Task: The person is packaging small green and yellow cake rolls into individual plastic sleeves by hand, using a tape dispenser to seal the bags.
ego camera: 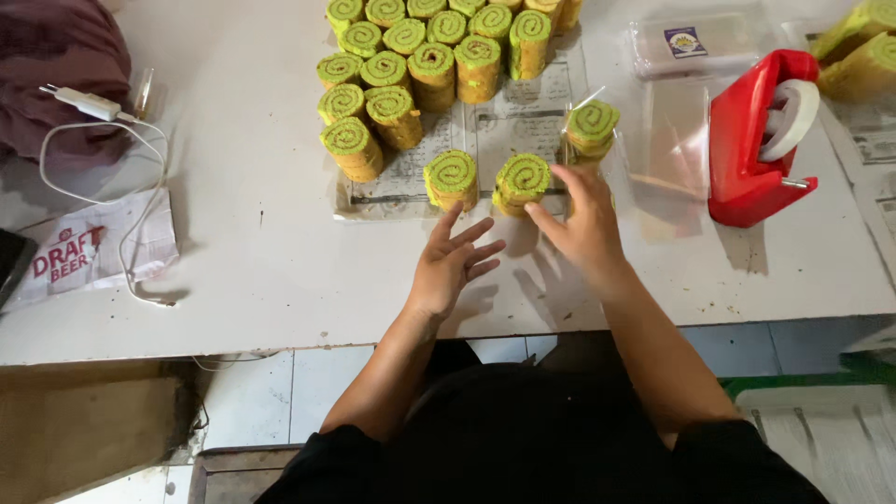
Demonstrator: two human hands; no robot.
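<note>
My left hand (453, 264) hovers over the white table (261, 261) with fingers spread, holding nothing, just below a green-and-yellow swirl cake roll (452, 177). My right hand (583, 219) reaches forward; its fingertips touch a second cake roll (522, 181) and lie beside a third roll (592, 128) that sits in a clear plastic wrapper. Several more rolls (420, 65) stand in rows on newspaper (513, 121) farther back.
A red tape dispenser (758, 140) stands to the right, with clear plastic boxes (691, 42) behind it and more rolls (859, 51) at the far right. On the left lie a white charger and cable (89, 140), a printed white bag (89, 247) and dark cloth (56, 56).
</note>
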